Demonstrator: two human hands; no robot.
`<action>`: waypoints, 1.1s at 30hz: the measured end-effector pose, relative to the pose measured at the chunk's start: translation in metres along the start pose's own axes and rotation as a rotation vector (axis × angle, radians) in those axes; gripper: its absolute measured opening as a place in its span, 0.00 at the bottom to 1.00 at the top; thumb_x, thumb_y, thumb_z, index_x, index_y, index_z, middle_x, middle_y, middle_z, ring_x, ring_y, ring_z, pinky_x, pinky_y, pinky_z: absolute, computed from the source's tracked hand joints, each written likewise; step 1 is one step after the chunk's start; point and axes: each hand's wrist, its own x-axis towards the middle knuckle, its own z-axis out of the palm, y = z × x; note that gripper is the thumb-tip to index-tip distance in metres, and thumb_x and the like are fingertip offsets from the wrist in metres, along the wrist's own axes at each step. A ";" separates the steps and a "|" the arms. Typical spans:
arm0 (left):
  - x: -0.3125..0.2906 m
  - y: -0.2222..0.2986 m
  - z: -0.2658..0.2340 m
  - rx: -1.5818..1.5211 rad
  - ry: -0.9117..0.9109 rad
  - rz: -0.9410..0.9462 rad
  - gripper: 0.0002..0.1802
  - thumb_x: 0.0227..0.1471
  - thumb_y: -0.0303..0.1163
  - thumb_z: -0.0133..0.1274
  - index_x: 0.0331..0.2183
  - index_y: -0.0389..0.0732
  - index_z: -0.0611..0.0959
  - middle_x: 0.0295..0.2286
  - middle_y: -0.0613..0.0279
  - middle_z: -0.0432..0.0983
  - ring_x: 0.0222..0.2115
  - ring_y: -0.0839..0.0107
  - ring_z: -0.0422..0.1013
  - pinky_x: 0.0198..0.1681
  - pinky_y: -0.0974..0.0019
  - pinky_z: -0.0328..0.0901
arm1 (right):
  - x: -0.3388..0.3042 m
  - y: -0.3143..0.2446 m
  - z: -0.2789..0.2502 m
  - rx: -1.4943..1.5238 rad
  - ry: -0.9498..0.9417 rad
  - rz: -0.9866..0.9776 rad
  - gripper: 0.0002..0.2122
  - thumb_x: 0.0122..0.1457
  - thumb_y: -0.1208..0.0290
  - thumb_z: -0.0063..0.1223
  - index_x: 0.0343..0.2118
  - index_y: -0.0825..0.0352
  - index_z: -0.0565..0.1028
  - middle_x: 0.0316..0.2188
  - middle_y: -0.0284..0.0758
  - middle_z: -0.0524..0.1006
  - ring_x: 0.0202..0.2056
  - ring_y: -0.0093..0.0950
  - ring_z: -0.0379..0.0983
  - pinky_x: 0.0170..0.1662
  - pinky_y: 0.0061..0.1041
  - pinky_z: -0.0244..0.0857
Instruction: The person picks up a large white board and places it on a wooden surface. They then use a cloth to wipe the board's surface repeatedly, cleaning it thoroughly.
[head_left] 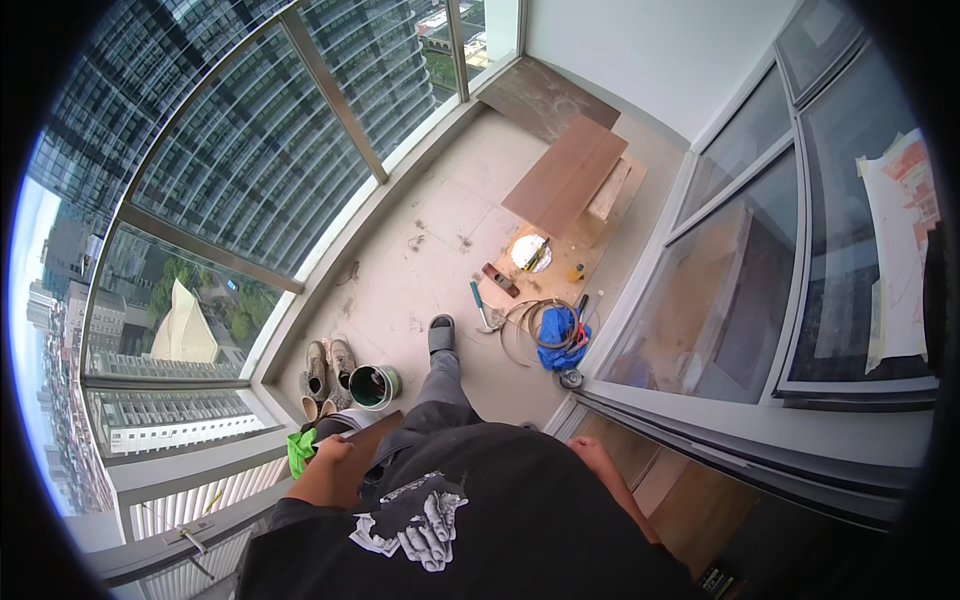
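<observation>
My left hand is closed on the edge of a brown wooden board, held low at my left side. The board is tilted, and its lower part is hidden behind my hand and shirt. My right hand hangs at my right side, near the sliding door's track. Only its back shows clearly, with the fingers turned away, and nothing is seen in it. Beside the left hand are a bright green cloth and a bucket with a dark inside.
Worn shoes stand by the glass railing. Ahead, a brown plank rests on a low wooden support over a board on the floor. Near it lie a hammer, a hand plane, coiled edging strip and a blue bag.
</observation>
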 end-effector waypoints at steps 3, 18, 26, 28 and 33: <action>-0.046 0.027 0.030 -0.040 -0.329 -0.069 0.29 0.46 0.48 0.61 0.47 0.41 0.85 0.45 0.50 0.81 0.48 0.56 0.76 0.55 0.60 0.67 | 0.000 -0.036 -0.013 -0.039 -0.027 -0.030 0.12 0.58 0.63 0.63 0.39 0.66 0.81 0.30 0.31 0.80 0.32 0.21 0.75 0.38 0.24 0.69; 0.294 0.306 -0.390 -0.572 0.152 0.272 0.24 0.50 0.33 0.54 0.49 0.36 0.81 0.39 0.55 0.82 0.40 0.65 0.78 0.46 0.61 0.70 | 0.205 -0.334 0.025 -0.081 0.216 0.166 0.14 0.59 0.59 0.61 0.32 0.67 0.80 0.24 0.38 0.81 0.25 0.30 0.77 0.31 0.32 0.70; 0.262 0.621 -0.488 -0.484 -0.253 0.501 0.25 0.58 0.42 0.56 0.54 0.40 0.78 0.43 0.64 0.80 0.41 0.73 0.75 0.45 0.67 0.65 | 0.329 -0.436 0.032 -0.604 -0.048 0.026 0.13 0.59 0.61 0.61 0.26 0.68 0.81 0.23 0.37 0.82 0.25 0.30 0.79 0.30 0.33 0.72; 0.286 0.681 -0.486 -0.471 -0.286 0.514 0.23 0.60 0.41 0.54 0.54 0.41 0.78 0.44 0.63 0.81 0.43 0.72 0.76 0.46 0.66 0.66 | 0.388 -0.431 0.008 -0.438 0.066 0.055 0.13 0.58 0.62 0.61 0.26 0.68 0.81 0.23 0.37 0.81 0.25 0.29 0.79 0.30 0.33 0.72; 0.373 0.763 -0.511 -0.704 -0.221 0.227 0.20 0.61 0.37 0.49 0.53 0.42 0.75 0.40 0.62 0.80 0.40 0.68 0.77 0.43 0.62 0.69 | 0.479 -0.559 -0.029 0.216 0.189 0.136 0.11 0.59 0.62 0.60 0.36 0.65 0.80 0.23 0.32 0.79 0.25 0.25 0.76 0.29 0.27 0.70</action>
